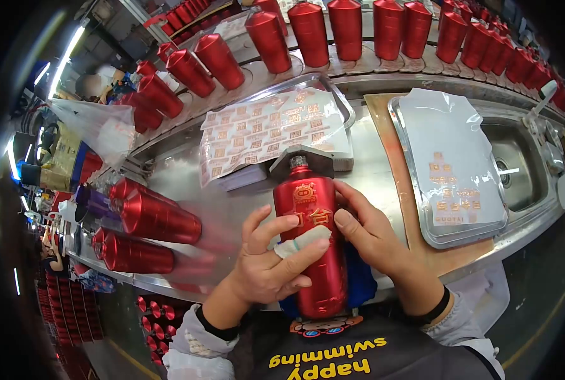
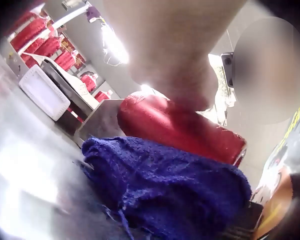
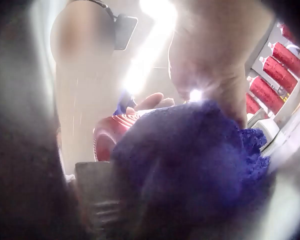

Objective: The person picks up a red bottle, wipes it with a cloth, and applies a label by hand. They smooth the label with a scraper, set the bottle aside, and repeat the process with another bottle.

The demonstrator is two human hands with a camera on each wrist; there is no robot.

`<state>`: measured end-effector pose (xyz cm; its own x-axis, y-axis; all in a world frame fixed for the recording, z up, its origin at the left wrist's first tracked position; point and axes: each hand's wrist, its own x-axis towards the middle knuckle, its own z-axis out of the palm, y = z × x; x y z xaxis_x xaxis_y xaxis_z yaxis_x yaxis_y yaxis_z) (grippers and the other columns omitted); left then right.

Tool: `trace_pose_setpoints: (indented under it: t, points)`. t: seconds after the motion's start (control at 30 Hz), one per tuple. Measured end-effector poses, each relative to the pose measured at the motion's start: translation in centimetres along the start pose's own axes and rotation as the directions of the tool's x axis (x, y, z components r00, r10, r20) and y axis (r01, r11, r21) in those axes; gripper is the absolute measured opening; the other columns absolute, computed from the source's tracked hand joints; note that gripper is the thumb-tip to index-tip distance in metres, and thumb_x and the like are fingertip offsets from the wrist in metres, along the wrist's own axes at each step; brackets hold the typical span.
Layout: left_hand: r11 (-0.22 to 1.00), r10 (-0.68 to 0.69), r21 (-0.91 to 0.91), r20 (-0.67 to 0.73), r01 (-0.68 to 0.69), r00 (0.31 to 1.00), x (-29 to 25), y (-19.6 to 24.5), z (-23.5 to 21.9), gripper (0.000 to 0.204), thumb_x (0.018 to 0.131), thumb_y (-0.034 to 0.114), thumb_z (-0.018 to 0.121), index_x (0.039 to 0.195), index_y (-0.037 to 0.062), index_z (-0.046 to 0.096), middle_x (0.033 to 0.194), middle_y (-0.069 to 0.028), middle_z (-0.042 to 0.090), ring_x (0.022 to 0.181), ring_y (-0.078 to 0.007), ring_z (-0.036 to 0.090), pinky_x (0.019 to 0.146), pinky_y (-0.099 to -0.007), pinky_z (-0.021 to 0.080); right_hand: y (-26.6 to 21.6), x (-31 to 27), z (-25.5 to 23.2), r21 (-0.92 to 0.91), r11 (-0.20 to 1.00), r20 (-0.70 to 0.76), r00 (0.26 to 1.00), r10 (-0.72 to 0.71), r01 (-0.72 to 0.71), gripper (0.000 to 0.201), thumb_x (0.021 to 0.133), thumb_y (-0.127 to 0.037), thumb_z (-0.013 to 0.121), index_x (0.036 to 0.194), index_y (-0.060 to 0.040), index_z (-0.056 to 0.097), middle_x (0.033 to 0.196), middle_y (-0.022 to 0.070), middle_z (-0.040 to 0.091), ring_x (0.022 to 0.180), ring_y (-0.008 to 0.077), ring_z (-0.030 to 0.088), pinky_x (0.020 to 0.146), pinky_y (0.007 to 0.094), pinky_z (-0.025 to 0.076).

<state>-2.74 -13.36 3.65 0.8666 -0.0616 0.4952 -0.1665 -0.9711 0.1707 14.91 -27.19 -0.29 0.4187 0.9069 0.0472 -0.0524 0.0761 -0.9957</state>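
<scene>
A glossy red bottle (image 1: pixel 314 278) with gold characters lies neck-away, its neck at a dark angular holder (image 1: pixel 304 155). My left hand (image 1: pixel 263 269) lies over the bottle's left side, fingers fairly straight, a white-wrapped finger touching the front near the characters. At the right side my right hand (image 1: pixel 377 237) grips the bottle, thumb at its edge and forefinger along its side. Under the bottle is a blue cloth (image 1: pixel 361 278), seen also as a bunched cloth (image 2: pixel 165 185) in the left wrist view and a blurred cloth (image 3: pixel 190 160) in the right wrist view.
Sheets of gold-red stickers (image 1: pixel 263 130) lie on a tray behind the holder. To the right are another tray with a sticker sheet (image 1: pixel 450 158) and a sink (image 1: pixel 516 164). Several red bottles lie at left (image 1: pixel 159 218); more stand along the conveyor (image 1: pixel 307 38).
</scene>
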Motion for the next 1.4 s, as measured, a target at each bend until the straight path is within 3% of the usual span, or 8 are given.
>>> trace_pose_setpoints:
  t: [0.17, 0.27, 0.5, 0.6, 0.77, 1.03, 1.23, 1.4]
  points:
    - [0.973, -0.178, -0.194, -0.263, 0.129, 0.948, -1.2, 0.3, 1.5, 0.046, 0.097, 0.043, 0.052, 0.120, 0.0047, 0.064, 0.114, -0.0148, 0.067, 0.118, -0.0320, 0.051, 0.106, -0.0536, 0.033, 0.2, 0.9, 0.9, -0.226, 0.972, -0.055, 0.996, -0.075, 0.061, 0.078, 0.096, -0.042, 0.059, 0.145, 0.0108, 0.029, 0.134, 0.0292, 0.050, 0.125, 0.0300, 0.052, 0.103, 0.0371, 0.042]
    - [0.938, -0.300, -0.280, -0.358, 0.205, 0.884, -1.8, 0.5, 2.5, 0.044, 0.097, 0.038, 0.053, 0.121, 0.0031, 0.063, 0.115, -0.0168, 0.065, 0.118, -0.0333, 0.050, 0.107, -0.0530, 0.033, -0.1, 1.2, 1.1, -0.148, 0.989, -0.043, 0.999, -0.019, 0.012, 0.082, 0.095, -0.045, 0.060, 0.145, 0.0115, 0.028, 0.137, 0.0283, 0.048, 0.127, 0.0295, 0.050, 0.104, 0.0367, 0.041]
    - [0.857, -0.482, -0.365, -0.311, 0.365, 0.819, -1.7, 0.6, 2.7, 0.046, 0.099, 0.030, 0.052, 0.131, -0.0026, 0.052, 0.135, -0.0187, 0.052, 0.121, -0.0321, 0.049, 0.107, -0.0458, 0.035, -0.4, 1.0, 0.2, -0.022, 0.997, -0.013, 0.997, 0.078, -0.079, 0.080, 0.096, -0.048, 0.057, 0.145, 0.0096, 0.031, 0.130, 0.0233, 0.054, 0.122, 0.0263, 0.053, 0.102, 0.0339, 0.041]
    - [0.416, -0.727, -0.872, -0.150, 0.256, 0.670, 0.2, 0.4, 4.4, 0.051, 0.101, 0.029, 0.050, 0.140, -0.0023, 0.039, 0.142, -0.0163, 0.045, 0.124, -0.0255, 0.046, 0.106, -0.0394, 0.036, 0.6, 1.2, 0.7, -0.028, 0.999, -0.047, 0.999, -0.018, 0.016, 0.079, 0.097, -0.049, 0.056, 0.145, 0.0097, 0.032, 0.130, 0.0228, 0.055, 0.122, 0.0267, 0.053, 0.103, 0.0340, 0.041]
    - [-0.032, -0.758, -0.984, 0.138, 0.175, 0.637, 1.3, 0.8, 4.3, 0.055, 0.100, 0.023, 0.054, 0.143, 0.0050, 0.025, 0.133, -0.0118, 0.042, 0.120, -0.0167, 0.046, 0.102, -0.0309, 0.041, -0.3, 1.0, 0.4, -0.071, 0.997, -0.043, 0.999, 0.013, -0.016, 0.077, 0.098, -0.047, 0.054, 0.144, 0.0104, 0.032, 0.135, 0.0245, 0.052, 0.126, 0.0285, 0.050, 0.105, 0.0348, 0.039]
    - [-0.214, -0.700, -0.968, 0.247, 0.133, 0.670, 1.3, 0.3, 3.8, 0.066, 0.096, 0.019, 0.062, 0.145, 0.0100, 0.020, 0.133, -0.0116, 0.040, 0.120, -0.0173, 0.048, 0.103, -0.0330, 0.043, 0.1, 1.0, 0.3, -0.040, 0.999, -0.042, 0.999, 0.035, -0.037, 0.082, 0.095, -0.047, 0.058, 0.145, 0.0105, 0.029, 0.137, 0.0283, 0.049, 0.130, 0.0313, 0.048, 0.107, 0.0356, 0.038]
    - [-0.151, -0.719, -0.971, 0.235, 0.183, 0.654, 1.7, 0.9, 4.1, 0.071, 0.096, 0.018, 0.062, 0.149, 0.0120, 0.015, 0.133, -0.0135, 0.040, 0.124, -0.0210, 0.048, 0.103, -0.0362, 0.044, -1.0, 1.3, 1.6, -0.313, 0.948, -0.093, 0.992, -0.086, 0.053, 0.093, 0.086, -0.045, 0.070, 0.145, 0.0127, 0.027, 0.133, 0.0346, 0.050, 0.125, 0.0368, 0.053, 0.103, 0.0382, 0.042]
    - [-0.171, -0.703, -0.971, 0.239, 0.167, 0.669, 1.6, 0.9, 4.1, 0.072, 0.096, 0.021, 0.062, 0.149, 0.0129, 0.013, 0.135, -0.0144, 0.040, 0.124, -0.0221, 0.048, 0.103, -0.0373, 0.044, 0.1, 1.3, 1.3, 0.024, 1.000, -0.054, 0.999, -0.008, 0.010, 0.087, 0.089, -0.039, 0.068, 0.148, 0.0080, 0.025, 0.138, 0.0286, 0.046, 0.130, 0.0315, 0.047, 0.107, 0.0383, 0.038]
